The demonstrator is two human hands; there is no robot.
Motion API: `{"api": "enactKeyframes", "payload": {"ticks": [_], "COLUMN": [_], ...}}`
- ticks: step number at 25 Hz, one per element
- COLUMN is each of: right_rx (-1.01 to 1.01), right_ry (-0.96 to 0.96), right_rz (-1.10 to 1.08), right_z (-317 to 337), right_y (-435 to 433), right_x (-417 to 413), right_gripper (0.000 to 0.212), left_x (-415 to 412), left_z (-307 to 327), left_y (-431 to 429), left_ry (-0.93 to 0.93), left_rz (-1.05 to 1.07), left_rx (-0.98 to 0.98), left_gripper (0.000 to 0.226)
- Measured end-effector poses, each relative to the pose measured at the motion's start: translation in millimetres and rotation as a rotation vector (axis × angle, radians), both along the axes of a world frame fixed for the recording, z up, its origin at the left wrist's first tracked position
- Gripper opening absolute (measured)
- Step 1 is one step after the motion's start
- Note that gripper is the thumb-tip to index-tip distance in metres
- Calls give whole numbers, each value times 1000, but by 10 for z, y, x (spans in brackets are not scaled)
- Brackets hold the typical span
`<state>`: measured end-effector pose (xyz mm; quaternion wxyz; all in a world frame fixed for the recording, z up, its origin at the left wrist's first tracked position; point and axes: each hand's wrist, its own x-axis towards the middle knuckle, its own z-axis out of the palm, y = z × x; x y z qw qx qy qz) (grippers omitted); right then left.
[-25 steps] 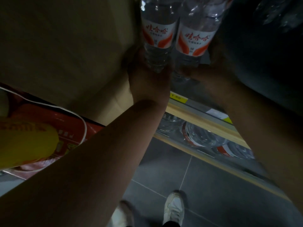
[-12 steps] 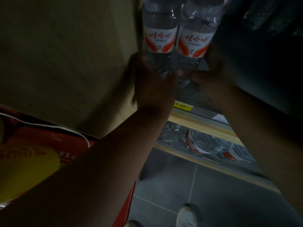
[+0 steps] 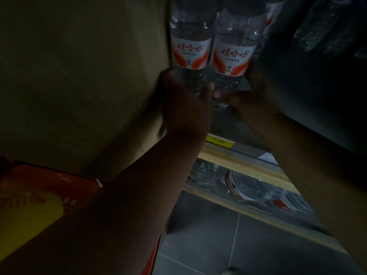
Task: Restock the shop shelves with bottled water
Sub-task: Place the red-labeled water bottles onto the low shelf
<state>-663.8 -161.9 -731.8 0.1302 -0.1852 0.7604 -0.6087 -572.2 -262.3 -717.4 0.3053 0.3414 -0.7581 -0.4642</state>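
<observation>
Above the yellow price tag, both hands held bottled water up in the dim light, much as they had half a second before. The left hand, up and left of the tag, had its fingers curled round the lower body of the left-hand bottle. The right hand, up and right of the tag, clasped the base of the right-hand bottle, though its fingers were hard to make out in the shadow. The two bottles stood side by side, touching, well above the tag, their red and white labels facing the camera.

Little had changed in the grip or in the bottles' place. The tag sat slightly lower in view than before. The shoe, far below the tag, had slid almost out of the bottom edge.

Just below the tag ran the wooden shelf edge, and beneath that lay the stocked bottles on the lower shelf. A beige panel filled the space to the tag's left. A red and yellow pack lay lower left of it.
</observation>
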Motion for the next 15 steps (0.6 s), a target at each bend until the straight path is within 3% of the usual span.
{"api": "enactKeyframes", "payload": {"ticks": [3,5,7,9,10,13,15], "right_rx": [32,-53,-133,-56,25,134,151], "right_ry": [-24,-131,-236,-152,-72,28,46], "right_rz": [130,191,67,-192,-288,-378,-309], "right_z": [2,6,-2,-74,-96,-101,-98], "right_y": [126,278,339,267,203,26,-22], "right_x": [-59,-167,-237,-326,-354,-494,-610], "right_gripper": [99,99,81,53,52,78,69], "left_x": [24,20,27,-2,-12,-19,-27], "left_z": [-61,-78,-30,11,19,-32,-76], "left_y": [-11,-25,17,87,104,76,41], "left_ry": [56,64,-2,-40,-52,-43,-14], "left_rz": [-12,-29,7,17,28,14,-8], "left_rx": [-9,-19,-125,-148,-142,-129,-115], "left_gripper": [71,79,89,97,99,99,100]}}
